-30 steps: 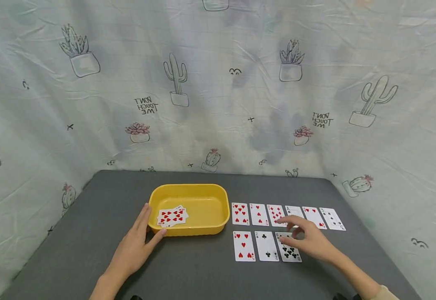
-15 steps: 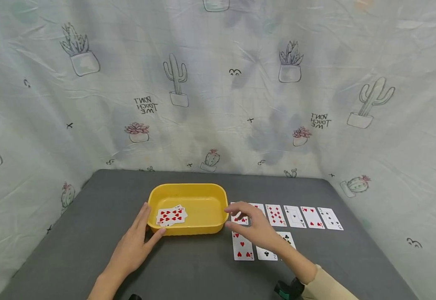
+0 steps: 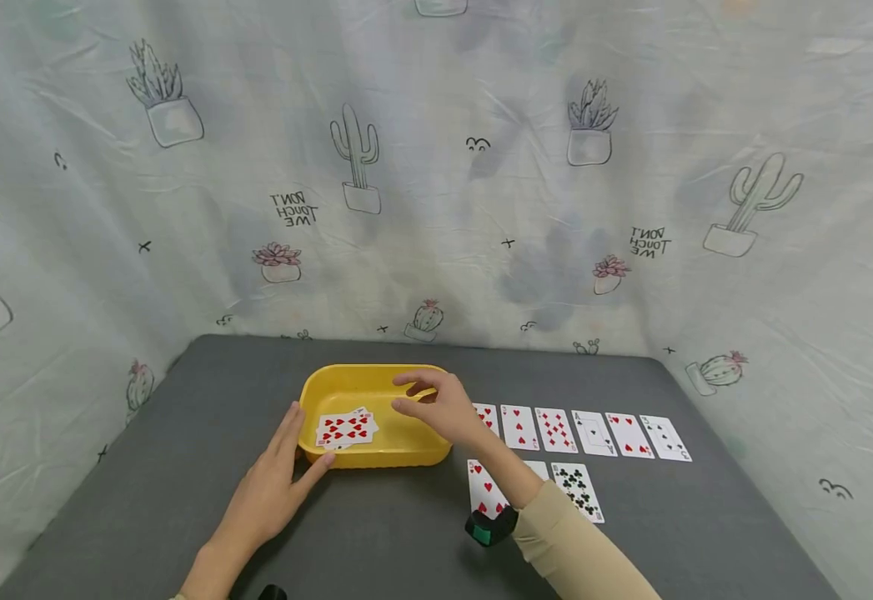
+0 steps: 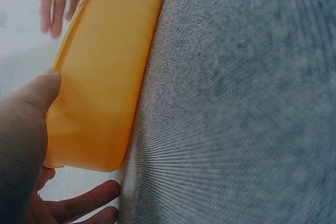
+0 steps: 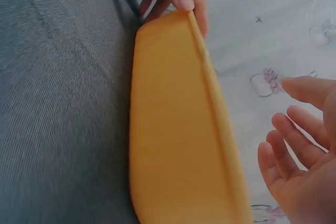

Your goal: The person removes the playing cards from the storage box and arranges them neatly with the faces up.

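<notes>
Left hand [image 3: 274,492] flat, fingers straight, right hand [image 3: 439,406] raised, fingers relaxed

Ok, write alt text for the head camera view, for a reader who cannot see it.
Over a yellow tray on a grey table, a right hand hovers with loosely curled, empty fingers, while the left hand rests against the tray's near left corner. Red cards lie inside the tray, and rows of face-up playing cards lie to its right.
</notes>
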`<state>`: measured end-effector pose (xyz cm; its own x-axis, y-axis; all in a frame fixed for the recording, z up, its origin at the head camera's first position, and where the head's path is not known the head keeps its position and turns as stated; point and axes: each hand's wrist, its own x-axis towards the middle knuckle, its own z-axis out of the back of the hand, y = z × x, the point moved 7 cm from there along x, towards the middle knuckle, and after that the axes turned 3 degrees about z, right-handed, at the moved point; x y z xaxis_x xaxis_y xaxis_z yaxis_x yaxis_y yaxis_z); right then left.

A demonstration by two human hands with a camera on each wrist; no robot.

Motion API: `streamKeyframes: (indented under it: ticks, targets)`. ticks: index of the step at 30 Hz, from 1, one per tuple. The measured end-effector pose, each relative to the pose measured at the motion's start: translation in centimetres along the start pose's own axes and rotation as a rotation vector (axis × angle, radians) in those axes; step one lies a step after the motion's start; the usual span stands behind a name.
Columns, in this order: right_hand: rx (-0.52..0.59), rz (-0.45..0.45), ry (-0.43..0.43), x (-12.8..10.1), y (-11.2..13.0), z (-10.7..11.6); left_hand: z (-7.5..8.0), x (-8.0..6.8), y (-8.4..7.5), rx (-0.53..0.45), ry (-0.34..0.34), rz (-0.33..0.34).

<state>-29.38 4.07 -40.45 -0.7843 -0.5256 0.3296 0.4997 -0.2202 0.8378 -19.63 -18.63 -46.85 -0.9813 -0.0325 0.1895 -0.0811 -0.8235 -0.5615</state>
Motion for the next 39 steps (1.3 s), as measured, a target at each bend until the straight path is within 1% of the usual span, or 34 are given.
streamKeyframes:
  ticks: [2,5,10,14,17,20,24,26,29,34,39]
  targets:
    - [0.032,-0.023,0.008,0.7,-0.7,-0.7,0.1,0.0,-0.1,0.001,-0.002,0.000]
    - [0.040,-0.046,0.026,1.5,-1.7,-1.9,0.3,0.0,-0.2,0.002,-0.006,-0.001]
    - [0.085,-0.112,0.045,2.2,-2.9,-3.3,0.1,0.0,-0.3,0.001,-0.001,-0.003]
    - [0.083,-0.162,0.110,2.4,-3.4,-4.1,0.0,-0.1,-0.4,-0.002,-0.006,-0.009]
    - [0.041,-0.187,0.170,2.5,-3.9,-4.7,0.1,-0.1,-0.4,-0.007,-0.014,-0.013]
    - [-0.011,-0.188,0.244,2.6,-4.2,-5.3,0.1,-0.2,-0.4,-0.010,-0.017,-0.014]
    - [-0.071,-0.140,0.365,2.4,-4.2,-6.4,0.1,-0.3,-0.3,-0.006,-0.020,-0.010]
    - [-0.086,-0.117,0.385,2.4,-4.1,-6.7,0.1,-0.3,-0.2,-0.001,-0.020,-0.006]
    - [-0.107,-0.129,0.344,2.5,-4.2,-6.5,0.1,-0.4,-0.2,0.000,-0.019,-0.006]
    - [-0.154,-0.190,0.255,2.7,-4.6,-6.0,0.2,-0.5,-0.3,-0.003,-0.023,-0.010]
    - [-0.178,-0.202,0.193,2.9,-4.6,-5.8,0.4,-0.6,-0.3,0.000,-0.025,-0.007]
